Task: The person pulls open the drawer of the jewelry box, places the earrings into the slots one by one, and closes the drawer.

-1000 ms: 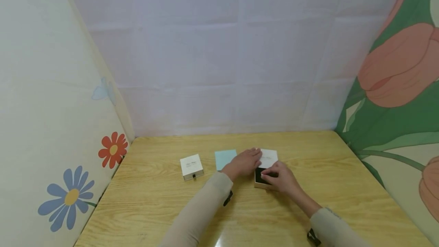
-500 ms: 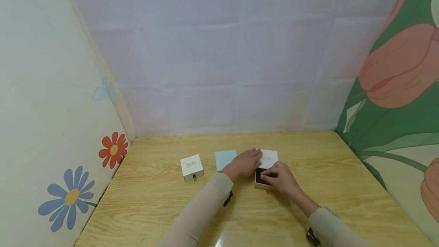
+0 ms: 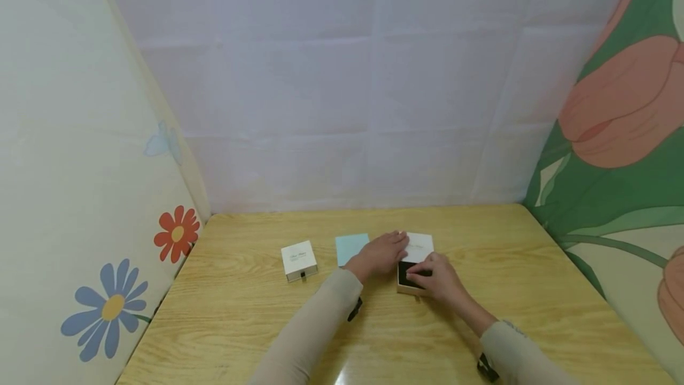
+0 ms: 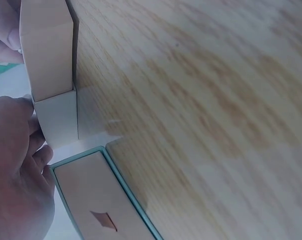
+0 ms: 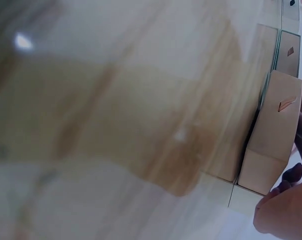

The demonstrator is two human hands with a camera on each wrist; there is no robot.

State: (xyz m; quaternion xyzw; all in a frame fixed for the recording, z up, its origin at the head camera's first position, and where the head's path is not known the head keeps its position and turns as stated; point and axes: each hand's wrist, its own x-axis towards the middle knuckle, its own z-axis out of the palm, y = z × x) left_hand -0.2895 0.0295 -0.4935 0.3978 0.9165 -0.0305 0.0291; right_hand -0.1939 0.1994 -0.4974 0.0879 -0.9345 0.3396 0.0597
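Note:
A white sleeve box (image 3: 420, 245) with printed lettering lies at the table's far right of centre, its drawer (image 3: 411, 290) pulled out toward me. The drawer has a black lining and, in the right wrist view, a pinkish front with a small pull tab (image 5: 287, 103). My left hand (image 3: 380, 252) holds the sleeve at its left edge, fingertips over the top. Above the black lining, my right hand (image 3: 442, 278) pinches a tiny white object (image 3: 408, 274) between thumb and forefinger. Its kind is too small to make out.
Just left of the sleeve sits a light-blue box (image 3: 351, 246), partly behind my left hand. Farther left stands another white drawer box (image 3: 299, 259) with a black tab. The wood-grain table (image 3: 224, 325) meets a white cloth backdrop (image 3: 331, 106) and flowered side panels.
Both hands and all the boxes stay nearly where they were; the right fingertips remain pinched over the black lining.

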